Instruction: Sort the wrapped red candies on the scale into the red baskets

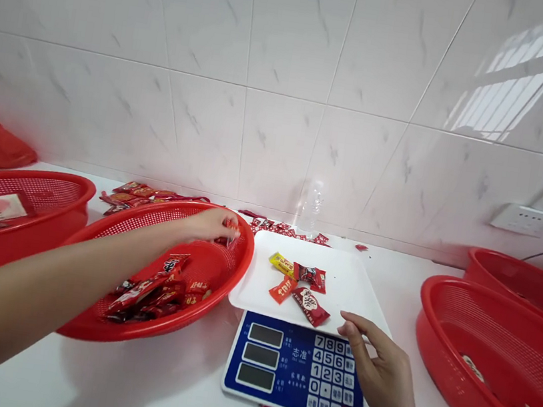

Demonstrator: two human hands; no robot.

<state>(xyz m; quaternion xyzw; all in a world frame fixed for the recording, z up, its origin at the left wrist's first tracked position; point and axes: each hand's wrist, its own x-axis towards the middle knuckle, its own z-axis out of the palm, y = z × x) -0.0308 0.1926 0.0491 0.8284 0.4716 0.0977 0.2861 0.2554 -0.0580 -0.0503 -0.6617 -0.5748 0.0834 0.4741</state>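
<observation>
Sweets [310, 305] lie on the tray [362, 277] just beyond the right hand [384, 367] and in the basket [245, 254] beneath the left hand [212, 224]. The left pinches a blurred red packet [231, 230], which a loose hold could drop; the right, half curled at the tray's near edge, gripping or not I can't tell, might jog it. Farther out, the tray's sweets look shiny: red, maroon, one yellow.
</observation>
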